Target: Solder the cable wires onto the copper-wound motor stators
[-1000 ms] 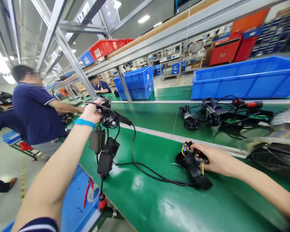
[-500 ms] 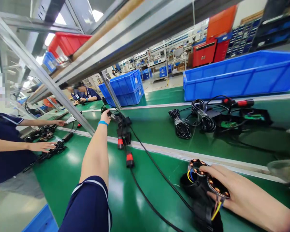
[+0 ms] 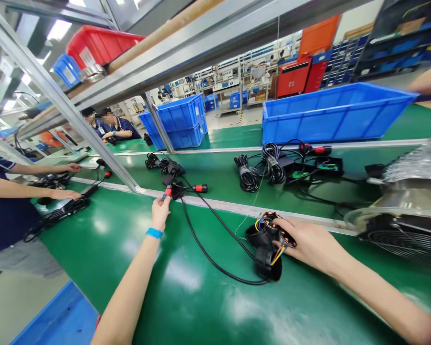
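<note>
While gripping the coils [image 3: 270, 217] in the half-curled right hand [image 3: 306, 239] over the green bench [image 3: 187, 302], pinches the red plug [image 3: 168, 190] in the nearly closed left hand [image 3: 160, 213], at the pale strip [image 3: 230, 206].

In the left hand [image 3: 160, 212], a connector [image 3: 168, 191]; just right of it, a second connector [image 3: 201, 188]; just beyond, a coiled cable [image 3: 157, 163]. In the right hand [image 3: 303, 234], a wired assembly [image 3: 266, 257] at the workbench [image 3: 187, 311]. Between both hands, two cables [image 3: 233, 277]. Ahead of the right hand, cable coils [image 3: 273, 164] beside open housings [image 3: 338, 169], with a long bin [image 3: 319, 125] behind. Right of that hand, a wire grille [image 3: 402, 237]. Beyond the left hand, stacked bins [image 3: 192, 120]; well leftward, a co-worker's hands [image 3: 67, 194] near another cable bundle [image 3: 66, 211].
</note>
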